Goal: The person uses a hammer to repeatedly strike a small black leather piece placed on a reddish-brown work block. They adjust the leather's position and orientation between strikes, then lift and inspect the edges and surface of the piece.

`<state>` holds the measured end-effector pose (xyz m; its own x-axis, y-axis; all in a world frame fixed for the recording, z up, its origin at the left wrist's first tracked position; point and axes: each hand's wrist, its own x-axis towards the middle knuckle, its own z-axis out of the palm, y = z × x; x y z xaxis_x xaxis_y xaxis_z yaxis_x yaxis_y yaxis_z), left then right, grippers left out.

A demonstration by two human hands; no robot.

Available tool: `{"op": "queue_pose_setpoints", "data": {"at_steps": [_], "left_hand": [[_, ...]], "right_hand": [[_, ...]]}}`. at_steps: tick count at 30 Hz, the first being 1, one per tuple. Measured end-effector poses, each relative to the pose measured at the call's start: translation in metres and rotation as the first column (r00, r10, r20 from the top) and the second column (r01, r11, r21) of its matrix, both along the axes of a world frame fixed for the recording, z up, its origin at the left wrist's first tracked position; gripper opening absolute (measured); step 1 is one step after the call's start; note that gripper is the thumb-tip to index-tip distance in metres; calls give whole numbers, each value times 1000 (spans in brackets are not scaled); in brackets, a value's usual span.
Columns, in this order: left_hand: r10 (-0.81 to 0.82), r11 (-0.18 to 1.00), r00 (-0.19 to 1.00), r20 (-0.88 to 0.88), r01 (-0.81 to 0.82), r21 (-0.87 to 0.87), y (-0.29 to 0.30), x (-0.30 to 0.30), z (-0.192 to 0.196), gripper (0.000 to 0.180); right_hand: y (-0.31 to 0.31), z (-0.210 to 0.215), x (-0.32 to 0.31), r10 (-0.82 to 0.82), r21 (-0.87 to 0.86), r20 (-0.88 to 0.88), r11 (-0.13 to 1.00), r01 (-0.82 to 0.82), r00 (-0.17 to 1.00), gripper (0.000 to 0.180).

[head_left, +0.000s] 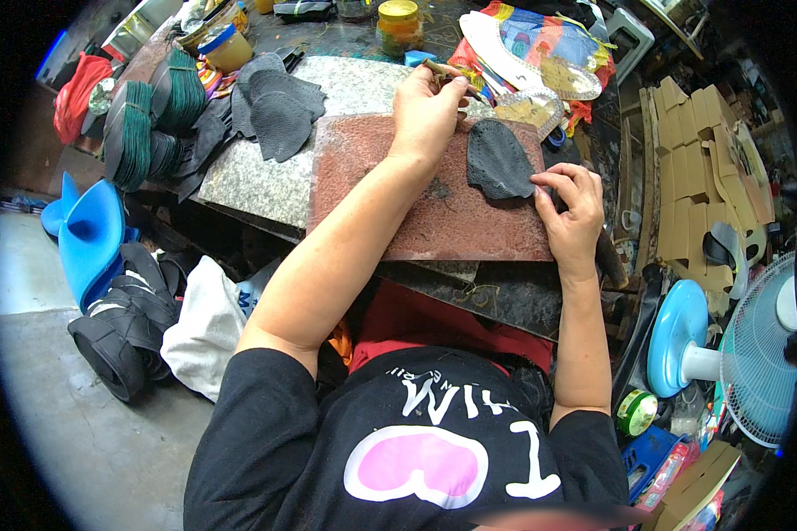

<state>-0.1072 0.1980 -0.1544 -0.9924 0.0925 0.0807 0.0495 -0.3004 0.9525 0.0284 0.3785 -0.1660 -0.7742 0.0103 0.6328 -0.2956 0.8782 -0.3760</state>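
My left hand is closed on a thin brown stick-like tool above the far edge of a reddish-brown work board. Its exact kind does not show. On the board's right part lies a rounded black piece of textured leather. At the lower right edge of that piece, the thumb and fingers of my right hand pinch it. More black leather pieces are stacked on the pale speckled slab to the left.
Green-bound dark bundles and a blue-lidded jar stand at the far left. A yellow-lidded jar is at the back, beside white curved templates. On the right are cardboard boxes and a fan.
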Motion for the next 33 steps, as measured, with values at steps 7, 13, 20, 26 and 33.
{"op": "queue_pose_setpoints", "data": {"at_steps": [7,13,20,26,33], "left_hand": [[-97,989,995,-8,95,-109,3,-4,-8,15],[-131,971,986,-105,107,-212,4,-11,-18,16],[-155,974,981,-116,132,-182,5,-13,-20,15],[-147,957,981,-128,109,-267,4,-13,-21,14],[-150,863,951,-269,-7,-505,6,-5,-15,13]], "right_hand": [[-2,5,2,15,-11,17,1000,-15,1000,16],[33,27,27,-201,58,270,980,193,941,28],[60,6,68,-440,297,402,892,341,803,38],[63,-6,66,-312,-238,410,871,431,857,38],[37,75,58,-19,-651,156,750,118,987,42]]}}
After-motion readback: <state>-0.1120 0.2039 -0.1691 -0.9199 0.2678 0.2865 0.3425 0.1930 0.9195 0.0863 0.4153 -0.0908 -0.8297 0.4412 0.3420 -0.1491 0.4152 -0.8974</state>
